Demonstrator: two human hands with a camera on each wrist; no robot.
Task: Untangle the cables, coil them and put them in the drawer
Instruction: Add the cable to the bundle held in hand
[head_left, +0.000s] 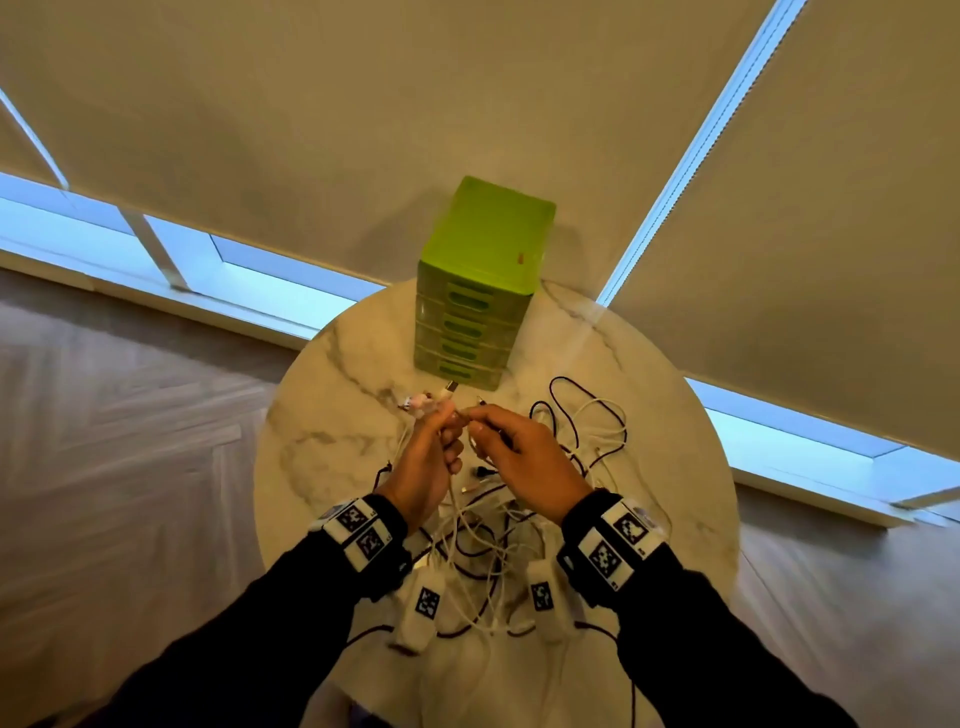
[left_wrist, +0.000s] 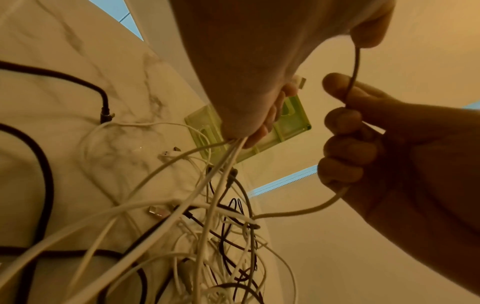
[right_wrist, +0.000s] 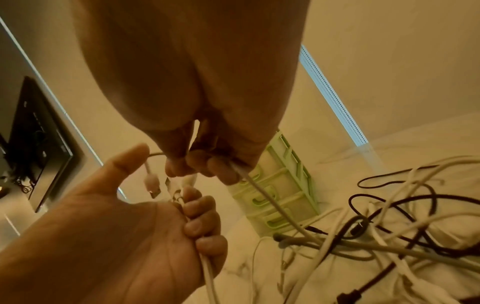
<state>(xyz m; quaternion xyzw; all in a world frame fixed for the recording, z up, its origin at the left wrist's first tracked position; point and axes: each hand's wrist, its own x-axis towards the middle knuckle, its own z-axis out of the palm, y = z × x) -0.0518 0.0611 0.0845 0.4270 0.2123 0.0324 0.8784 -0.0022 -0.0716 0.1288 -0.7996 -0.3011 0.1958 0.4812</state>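
Marble round table (head_left: 322, 415) in front of drawn window blinds (head_left: 311, 130); wood floor around it. Green drawer unit (head_left: 480, 280) stands at 12 o'clock on the tabletop, all drawers closed as far as the head view shows.

Progress: early. Cables (head_left: 488, 551), white and dark mixed, lie in one tangled heap from table centre toward 6 o'clock, with loose loops out at 2 o'clock. No finished coil visible anywhere; nothing visibly stowed. Judged remaining: separate each cable, coil each, open a drawer, stow.

Left hand (head_left: 428, 460): raised above the heap at centre, fingers curled round a bundle of white cable ends; plugs (right_wrist: 155, 185) stick up past the fist, thumb extended.

Right hand (head_left: 519, 454): just right of the left, knuckles nearly touching it, closed on a single white cable (left_wrist: 354, 67) that arcs across to the left thumb and trails from the fist down into the heap.

Both wrists carry marker-tagged bands (head_left: 618, 545); dark sleeves.
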